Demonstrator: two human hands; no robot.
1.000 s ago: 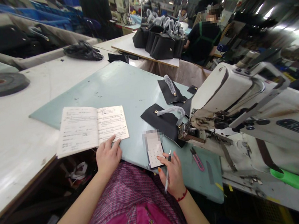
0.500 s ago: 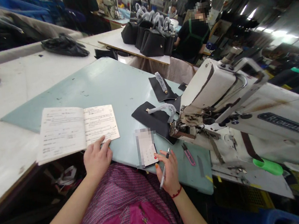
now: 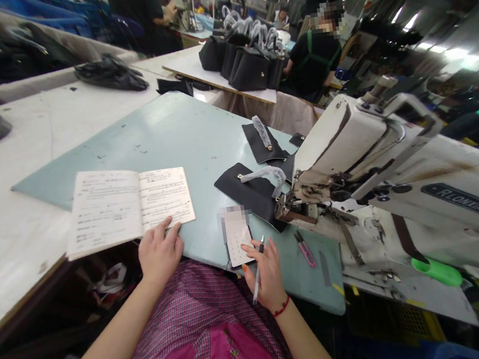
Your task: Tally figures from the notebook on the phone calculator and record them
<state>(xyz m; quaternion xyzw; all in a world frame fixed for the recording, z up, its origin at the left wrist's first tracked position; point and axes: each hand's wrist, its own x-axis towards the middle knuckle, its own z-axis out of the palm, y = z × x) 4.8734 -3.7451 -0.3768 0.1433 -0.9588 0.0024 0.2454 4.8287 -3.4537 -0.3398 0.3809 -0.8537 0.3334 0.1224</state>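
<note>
An open notebook with handwritten lines lies across the left edge of the pale green tabletop. My left hand rests on its lower right page, fingers stretched out and holding nothing. In my right hand a pen is held slantwise between the fingers. My right index finger is over a phone lying on the table, its screen showing what looks like a keypad; whether it touches the glass I cannot tell. Just beyond the phone lies a black bag panel with a plastic-wrapped handle.
A sewing machine stands close on the right. Pink thread snips and a flat blade lie near its base. Farther off are black handbags, a person in a green-strapped apron and a black plastic bag.
My right hand has shifted slightly left over the phone, with the pen still in it. My left hand stays on the notebook. The whole view has moved a little.
</note>
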